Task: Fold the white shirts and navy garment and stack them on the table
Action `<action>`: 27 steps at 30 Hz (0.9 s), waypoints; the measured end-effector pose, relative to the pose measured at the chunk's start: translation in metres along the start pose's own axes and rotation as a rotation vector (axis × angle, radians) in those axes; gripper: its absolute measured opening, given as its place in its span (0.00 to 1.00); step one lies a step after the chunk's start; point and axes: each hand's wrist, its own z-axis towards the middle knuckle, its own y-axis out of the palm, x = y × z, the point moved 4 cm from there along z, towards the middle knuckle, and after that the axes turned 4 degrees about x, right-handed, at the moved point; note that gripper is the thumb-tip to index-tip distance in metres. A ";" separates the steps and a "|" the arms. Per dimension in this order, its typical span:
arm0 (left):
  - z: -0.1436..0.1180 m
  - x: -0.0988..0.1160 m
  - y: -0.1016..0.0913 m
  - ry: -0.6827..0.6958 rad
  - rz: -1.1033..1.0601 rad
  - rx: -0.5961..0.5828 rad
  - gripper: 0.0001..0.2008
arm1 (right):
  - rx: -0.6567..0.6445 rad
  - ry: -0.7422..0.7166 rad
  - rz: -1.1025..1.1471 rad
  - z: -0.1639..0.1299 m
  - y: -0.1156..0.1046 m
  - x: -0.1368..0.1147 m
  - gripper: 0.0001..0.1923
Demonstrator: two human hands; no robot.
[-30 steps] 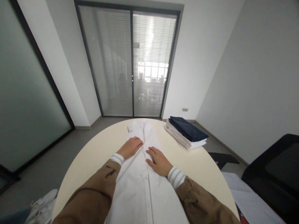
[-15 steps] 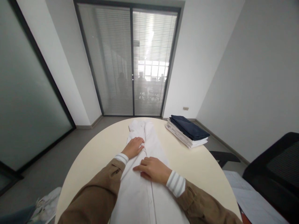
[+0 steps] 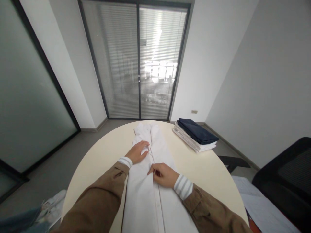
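A white button-up shirt (image 3: 143, 194) lies lengthwise on the round table, its collar (image 3: 145, 129) toward the far edge and its button strip running up the middle. My left hand (image 3: 137, 152) rests on the upper part of the shirt, fingertips at the button strip, thumb and fingers a little apart. Lower down, my right hand (image 3: 165, 175) is closed, with thumb and forefinger pinching the shirt's front edge. The tips of some right-hand fingers are tucked out of sight.
On the table's right side sits a stack of folded white garments (image 3: 187, 139) topped by dark blue folded cloth (image 3: 198, 131). A black chair (image 3: 289, 174) stands at the right, beside a pale sheet (image 3: 259, 200). More cloth (image 3: 52, 207) shows at the lower left.
My right hand has shifted slightly right, and its stretched fingers have closed into a pinch on the shirt's edge. The shirt's left side has drawn inward. My left hand has barely moved.
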 end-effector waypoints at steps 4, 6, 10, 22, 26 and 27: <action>-0.011 0.007 -0.005 -0.016 0.020 0.022 0.17 | 0.045 0.131 0.174 0.001 0.003 0.010 0.14; -0.018 0.009 -0.004 -0.061 0.043 0.010 0.17 | 0.059 0.164 0.233 0.002 0.005 0.012 0.10; -0.029 0.010 -0.004 -0.158 0.072 -0.029 0.16 | 0.062 0.211 0.340 0.004 0.009 0.018 0.09; -0.047 0.012 0.006 -0.040 0.291 -0.178 0.25 | -0.040 0.036 0.091 -0.009 -0.006 -0.008 0.15; -0.045 0.019 0.000 -0.046 0.420 -0.092 0.24 | -0.165 -0.004 0.097 -0.017 -0.001 -0.017 0.12; -0.044 0.019 0.001 -0.055 0.450 -0.092 0.24 | -0.193 0.026 0.142 -0.018 0.001 -0.015 0.12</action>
